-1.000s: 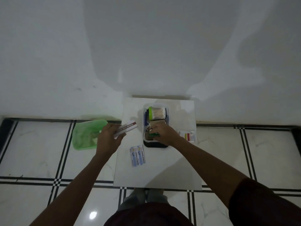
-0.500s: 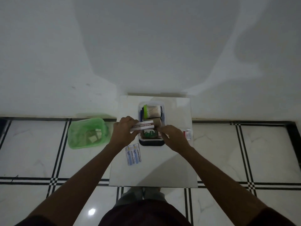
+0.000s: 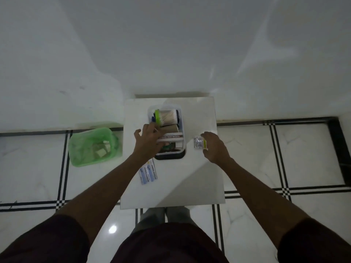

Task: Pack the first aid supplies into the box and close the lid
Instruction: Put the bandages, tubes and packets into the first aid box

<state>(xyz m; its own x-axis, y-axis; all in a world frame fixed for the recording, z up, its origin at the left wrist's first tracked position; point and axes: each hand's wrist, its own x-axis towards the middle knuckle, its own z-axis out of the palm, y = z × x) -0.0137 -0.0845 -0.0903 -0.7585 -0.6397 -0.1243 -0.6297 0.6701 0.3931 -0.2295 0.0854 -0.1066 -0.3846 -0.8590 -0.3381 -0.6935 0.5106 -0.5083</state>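
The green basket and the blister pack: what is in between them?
In the head view, the left hand and the open box lie between the green basket and blister pack.

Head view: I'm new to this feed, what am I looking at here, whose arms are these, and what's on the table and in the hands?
There is no machine: a person wears one wide camera on the head, looking down at their own bare arms. They stand at a small white table on a tiled floor, against a white wall. On it sits a clear box, lid off, already filled: a green-capped tub of cotton swabs and other supplies. The left hand rests on a long ointment carton lying across the box. The right hand reaches a small blister pack on the table beside the box; whether it grips it is unclear. Bandage strips lie nearer the person. A green bin stands on the floor to the left.
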